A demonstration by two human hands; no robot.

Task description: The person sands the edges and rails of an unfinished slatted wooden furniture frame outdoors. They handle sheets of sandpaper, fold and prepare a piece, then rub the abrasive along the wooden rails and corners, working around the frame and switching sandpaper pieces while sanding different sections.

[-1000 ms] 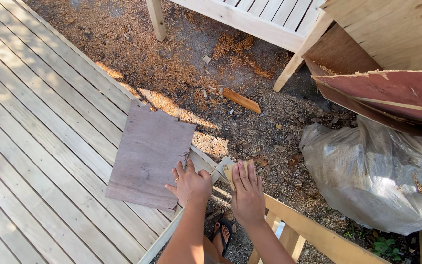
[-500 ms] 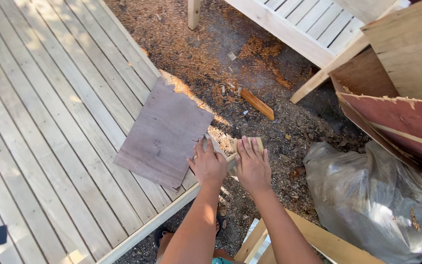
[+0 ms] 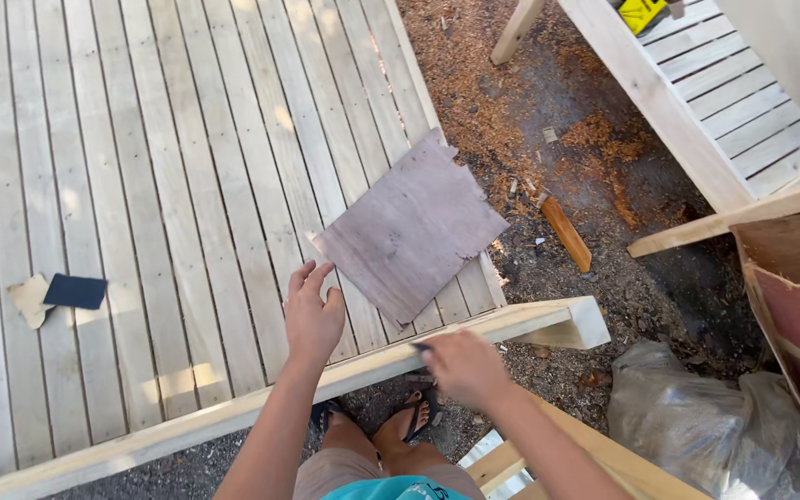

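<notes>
**Long rail under both hands, thin panel just ahead**

Grip: the left hand (image 3: 314, 317) is spread flat, fingers released, nothing clasped; it is held over the deck boards (image 3: 141, 185) just behind the timber rail (image 3: 363, 370), and whether it rests on them cannot be told. The right hand (image 3: 463, 368) is closed loosely at the rail's top edge, and a small dark item is seen at its fingertips; what it is cannot be told, the hand is blurred.

Handling, judged: the rail is pale sawn softwood, long and stiff, moderately heavy, not slippery, splintery at the arrises. It is best gripped across its width from above, near mid-length for balance; its cut end (image 3: 585, 322) overhangs the ground to the right.

The thin board sheet (image 3: 414, 230) is laid flat on the deck, one corner just past the left fingertips, its far edge ragged. It is judged light, flexible and brittle at the torn edge; it should be lifted by the two clean sides, not by the broken one.

Count:
- hands: two
- rails under hand: one
- thin sheets: one
- dark sanding pad (image 3: 74, 291) with a pale scrap beside it: one each, well apart to the left
- wood offcut (image 3: 567, 233) on the sawdust: one
- plastic bag (image 3: 724, 426): one
- sandalled feet: two
</notes>
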